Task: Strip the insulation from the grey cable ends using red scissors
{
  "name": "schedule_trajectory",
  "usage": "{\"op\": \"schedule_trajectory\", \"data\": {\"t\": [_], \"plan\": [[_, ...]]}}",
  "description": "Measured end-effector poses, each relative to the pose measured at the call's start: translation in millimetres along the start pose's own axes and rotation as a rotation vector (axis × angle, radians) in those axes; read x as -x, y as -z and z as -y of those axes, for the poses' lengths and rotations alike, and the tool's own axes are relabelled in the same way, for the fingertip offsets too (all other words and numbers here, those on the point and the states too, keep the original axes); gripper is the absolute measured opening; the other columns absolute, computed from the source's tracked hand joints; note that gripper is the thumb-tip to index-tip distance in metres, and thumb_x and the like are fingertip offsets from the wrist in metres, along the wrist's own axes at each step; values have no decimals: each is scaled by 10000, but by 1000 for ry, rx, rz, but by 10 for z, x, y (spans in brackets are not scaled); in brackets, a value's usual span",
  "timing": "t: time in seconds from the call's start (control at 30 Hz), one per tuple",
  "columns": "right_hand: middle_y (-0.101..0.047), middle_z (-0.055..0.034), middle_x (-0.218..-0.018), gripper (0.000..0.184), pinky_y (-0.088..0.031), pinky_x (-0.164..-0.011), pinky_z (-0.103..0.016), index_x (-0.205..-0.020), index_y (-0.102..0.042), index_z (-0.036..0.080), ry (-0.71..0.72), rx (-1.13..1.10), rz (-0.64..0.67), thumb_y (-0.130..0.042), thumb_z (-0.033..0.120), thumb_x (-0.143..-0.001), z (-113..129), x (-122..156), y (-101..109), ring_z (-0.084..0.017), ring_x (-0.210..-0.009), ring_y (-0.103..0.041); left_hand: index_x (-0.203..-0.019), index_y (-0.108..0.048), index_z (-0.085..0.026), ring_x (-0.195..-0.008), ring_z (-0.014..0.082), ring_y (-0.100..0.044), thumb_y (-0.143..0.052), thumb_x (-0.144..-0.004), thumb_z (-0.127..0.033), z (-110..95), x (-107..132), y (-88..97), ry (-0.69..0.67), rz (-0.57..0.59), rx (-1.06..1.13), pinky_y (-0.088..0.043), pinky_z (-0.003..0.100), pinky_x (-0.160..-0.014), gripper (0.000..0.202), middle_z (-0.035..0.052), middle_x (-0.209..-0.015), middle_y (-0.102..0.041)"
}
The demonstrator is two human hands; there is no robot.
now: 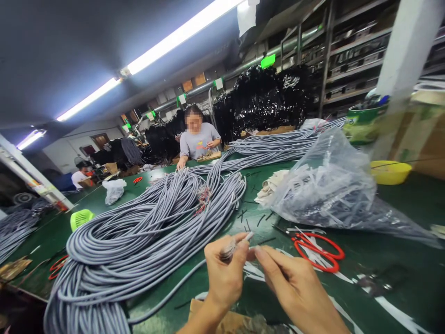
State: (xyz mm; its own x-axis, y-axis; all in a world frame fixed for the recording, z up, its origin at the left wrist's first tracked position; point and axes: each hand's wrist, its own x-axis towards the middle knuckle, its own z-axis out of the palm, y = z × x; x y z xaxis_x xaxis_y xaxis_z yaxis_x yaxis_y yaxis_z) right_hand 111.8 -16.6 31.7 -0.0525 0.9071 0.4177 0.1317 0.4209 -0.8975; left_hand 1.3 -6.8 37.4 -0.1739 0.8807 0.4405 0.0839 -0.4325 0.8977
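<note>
My left hand is closed around the end of a grey cable, which runs in from the lower left of the table. A pale tip pokes out above the thumb, and a silvery, frayed-looking bunch shows in the curl of the fingers. Thumb and forefinger of my right hand are pinched together right beside that tip; what is between them is too small to make out. Just beyond my right hand lie red-handled scissors on white strips. A big coil of grey cables spreads to the left.
A clear plastic bag full of pale pieces stands on the green table, near a cloth and a yellow bowl. Short black bits lie scattered. Across the table a co-worker touches the cables. A green basket sits left.
</note>
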Motion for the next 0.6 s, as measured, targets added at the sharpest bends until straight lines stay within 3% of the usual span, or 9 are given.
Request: {"op": "schedule_trajectory", "data": {"t": [0.2, 0.37, 0.47, 0.53, 0.6], "plan": [[-258, 69, -408, 478, -199, -344, -223, -569, -488, 193, -106, -153, 123, -359, 555, -852, -169, -10, -51, -80, -364, -242, -762, -751, -104, -437, 100, -476, -605, -767, -360, 7, 10, -1, -87, 8, -117, -419, 198, -431, 294, 0, -481, -514], [-289, 70, -372, 490, -238, -328, -221, -551, -458, 203, -105, -103, -67, -344, 566, -859, -200, -46, -7, -80, -323, -264, -699, -745, -113, -432, 87, -365, -574, -793, -341, 17, 30, -10, -123, 70, -272, -318, 209, -427, 300, -13, -449, -455], [-457, 41, -419, 426, -312, -374, -223, -639, -585, 201, 99, 143, -183, -373, 473, -888, -143, -85, 78, -98, -358, -406, -642, -721, -113, -453, 100, -377, -564, -795, -407, 27, 13, 11, -43, 0, -203, -322, 216, -431, 366, 1, -464, -464], [-614, 7, -571, 344, -390, -498, -225, -737, -660, 209, 330, 367, -296, -416, 390, -897, -108, -110, 124, -118, -502, -549, -604, -700, -113, -457, 103, -380, -574, -782, -441, 29, -4, 31, -5, -21, -153, -320, 217, -426, 394, 3, -466, -456], [-662, -7, -656, 273, -399, -615, -249, -826, -698, 214, 524, 558, -395, -460, 330, -893, -86, -129, 149, -134, -602, -580, -594, -687, -111, -459, 99, -368, -582, -774, -446, 23, -14, 47, 9, -11, -130, -313, 215, -424, 394, -1, -470, -435]]}}
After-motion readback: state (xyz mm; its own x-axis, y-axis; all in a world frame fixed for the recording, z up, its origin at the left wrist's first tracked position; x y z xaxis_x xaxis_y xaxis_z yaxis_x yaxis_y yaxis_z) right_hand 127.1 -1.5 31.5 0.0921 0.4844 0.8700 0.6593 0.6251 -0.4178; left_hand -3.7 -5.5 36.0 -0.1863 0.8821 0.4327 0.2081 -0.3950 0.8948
